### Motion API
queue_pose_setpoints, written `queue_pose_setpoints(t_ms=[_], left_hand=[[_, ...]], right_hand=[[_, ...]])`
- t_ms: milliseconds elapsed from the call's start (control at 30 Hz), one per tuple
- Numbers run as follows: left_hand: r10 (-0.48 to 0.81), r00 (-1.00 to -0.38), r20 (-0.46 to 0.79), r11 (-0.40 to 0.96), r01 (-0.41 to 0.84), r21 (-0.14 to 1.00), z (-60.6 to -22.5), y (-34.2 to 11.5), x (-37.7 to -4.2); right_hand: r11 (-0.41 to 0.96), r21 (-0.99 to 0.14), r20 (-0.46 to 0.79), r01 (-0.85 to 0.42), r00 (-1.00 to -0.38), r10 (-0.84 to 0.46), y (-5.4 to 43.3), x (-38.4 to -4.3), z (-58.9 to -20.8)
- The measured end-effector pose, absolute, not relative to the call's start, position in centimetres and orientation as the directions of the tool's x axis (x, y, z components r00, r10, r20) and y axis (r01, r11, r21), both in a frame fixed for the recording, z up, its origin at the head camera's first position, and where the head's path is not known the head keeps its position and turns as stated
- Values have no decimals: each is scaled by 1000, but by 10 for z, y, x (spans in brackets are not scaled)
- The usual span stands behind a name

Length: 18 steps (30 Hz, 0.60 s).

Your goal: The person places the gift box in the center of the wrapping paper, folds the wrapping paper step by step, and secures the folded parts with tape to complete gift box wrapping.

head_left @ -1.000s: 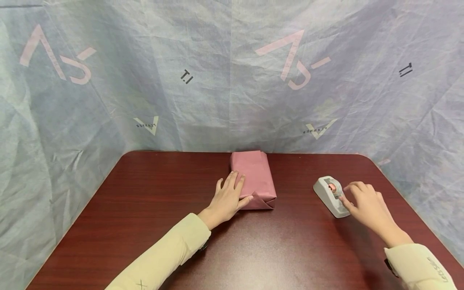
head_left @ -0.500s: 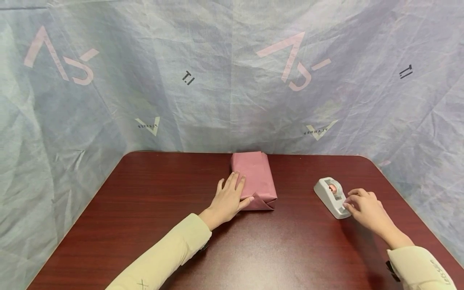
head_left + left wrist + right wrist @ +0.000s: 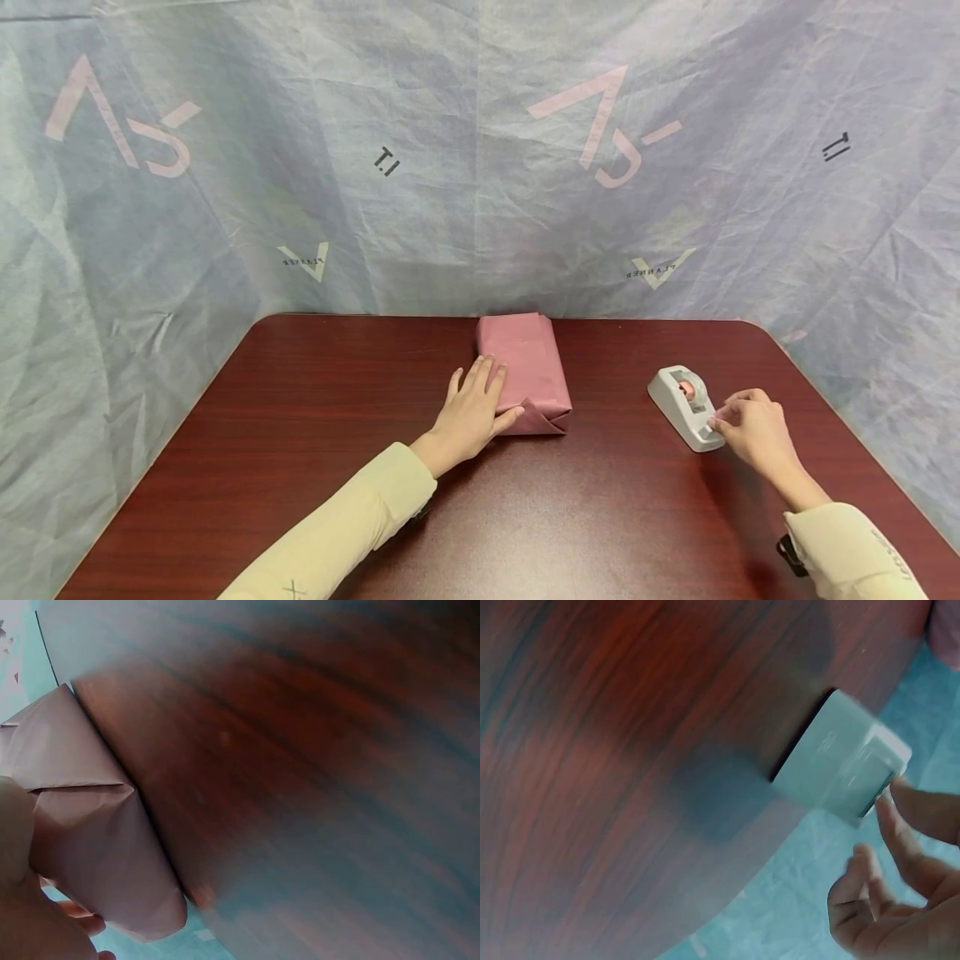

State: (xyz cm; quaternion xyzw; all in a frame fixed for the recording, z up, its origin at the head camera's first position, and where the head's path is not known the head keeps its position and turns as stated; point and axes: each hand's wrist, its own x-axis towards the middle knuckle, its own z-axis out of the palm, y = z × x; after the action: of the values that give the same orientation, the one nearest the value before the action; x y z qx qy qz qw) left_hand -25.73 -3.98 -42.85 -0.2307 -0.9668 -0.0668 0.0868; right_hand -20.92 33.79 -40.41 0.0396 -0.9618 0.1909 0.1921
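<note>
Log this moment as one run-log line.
left hand: touches pink package | right hand: at front end of tape dispenser, grip unclear | package and dispenser: apart on tabletop

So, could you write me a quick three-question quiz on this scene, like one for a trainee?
1. True or false: the left hand rests on the pink package.
2. Which thing is nearest the right hand?
A) scissors
B) tape dispenser
C) mug
3. Put these in order from left to right, as the person sees them: right hand, tape dispenser, pink package.

Key:
1. True.
2. B.
3. Pink package, tape dispenser, right hand.
</note>
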Motion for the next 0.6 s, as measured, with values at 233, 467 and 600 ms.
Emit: queue_pose_setpoints(t_ms=[233,467,600], left_hand=[[431,-877,210,885,457,91,-429,-40,-257],[433,-879,199,887,455,82,-428,-40,-256],[435,-878,199,887,457,75,-427,-40,-256]], right_hand=[[923,-385,227,-21,-971,73,330,-211,-395],[911,-409,111,62,-987,117,328,-208,-393],[909,-409,88,85,-987,131,329,-209,-391]])
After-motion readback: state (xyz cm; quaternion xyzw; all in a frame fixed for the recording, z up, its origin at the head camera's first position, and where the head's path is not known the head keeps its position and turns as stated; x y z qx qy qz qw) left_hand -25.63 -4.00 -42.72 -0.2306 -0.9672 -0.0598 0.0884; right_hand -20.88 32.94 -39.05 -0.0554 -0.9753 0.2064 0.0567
